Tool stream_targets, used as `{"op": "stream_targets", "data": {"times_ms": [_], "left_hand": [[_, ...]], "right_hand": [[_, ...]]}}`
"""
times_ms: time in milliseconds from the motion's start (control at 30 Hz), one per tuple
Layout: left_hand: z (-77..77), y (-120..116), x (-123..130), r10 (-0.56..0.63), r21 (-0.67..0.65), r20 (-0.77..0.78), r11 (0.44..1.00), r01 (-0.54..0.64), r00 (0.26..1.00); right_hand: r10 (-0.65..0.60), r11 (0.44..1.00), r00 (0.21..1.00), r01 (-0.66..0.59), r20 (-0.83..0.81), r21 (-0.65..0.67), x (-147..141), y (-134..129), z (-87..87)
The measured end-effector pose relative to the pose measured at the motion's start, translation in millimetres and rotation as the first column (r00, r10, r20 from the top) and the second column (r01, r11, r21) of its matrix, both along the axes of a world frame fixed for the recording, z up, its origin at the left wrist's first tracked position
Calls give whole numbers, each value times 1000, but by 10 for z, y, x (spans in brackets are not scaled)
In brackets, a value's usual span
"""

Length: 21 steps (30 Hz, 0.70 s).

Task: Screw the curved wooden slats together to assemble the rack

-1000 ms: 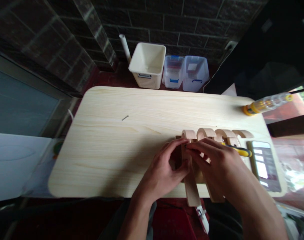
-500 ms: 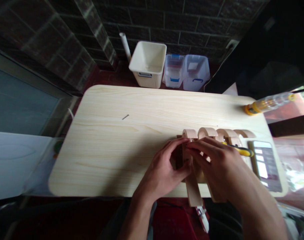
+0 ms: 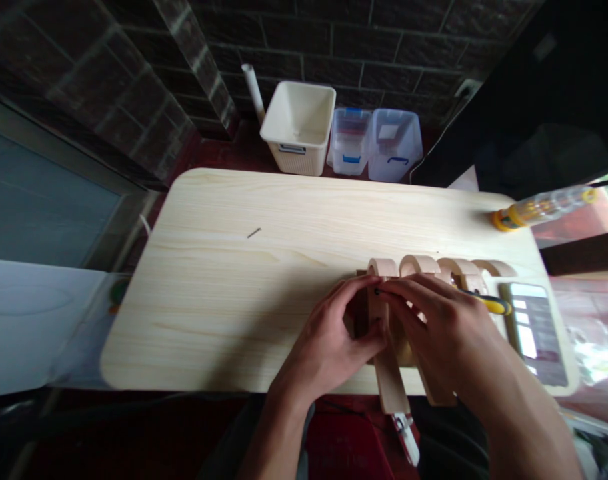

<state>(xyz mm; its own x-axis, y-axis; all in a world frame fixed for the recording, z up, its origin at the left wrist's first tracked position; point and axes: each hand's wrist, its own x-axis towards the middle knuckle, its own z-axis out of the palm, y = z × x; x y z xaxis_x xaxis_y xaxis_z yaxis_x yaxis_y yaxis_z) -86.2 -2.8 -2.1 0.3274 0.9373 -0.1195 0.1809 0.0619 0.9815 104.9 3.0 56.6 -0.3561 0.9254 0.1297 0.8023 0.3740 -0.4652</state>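
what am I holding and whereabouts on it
Your left hand holds a wooden strip near its curved end. Your right hand is at a small dark piece on it; whether gripped, I can't tell.

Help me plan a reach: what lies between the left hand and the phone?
The right hand, curved wooden pieces and a yellow-handled tool, as the head view shows.

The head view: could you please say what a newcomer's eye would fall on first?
Probably the left hand and right hand, close together over curved wooden pieces at the near right of the pale table. Next, perhaps, the yellow-based clear container at its far right corner.
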Motion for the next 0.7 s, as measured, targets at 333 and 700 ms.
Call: {"op": "stream_targets", "data": {"times_ms": [333,700], "left_hand": [[-23,9,-13,3,17,-14,1000,-2,1000],[32,10,4,9,-14,-18,1000,-9,1000]], "right_hand": [[13,1000,998,-12,60,-27,-83,-4,-13],[17,1000,999,-17,48,10,-8,-19,-49]]}}
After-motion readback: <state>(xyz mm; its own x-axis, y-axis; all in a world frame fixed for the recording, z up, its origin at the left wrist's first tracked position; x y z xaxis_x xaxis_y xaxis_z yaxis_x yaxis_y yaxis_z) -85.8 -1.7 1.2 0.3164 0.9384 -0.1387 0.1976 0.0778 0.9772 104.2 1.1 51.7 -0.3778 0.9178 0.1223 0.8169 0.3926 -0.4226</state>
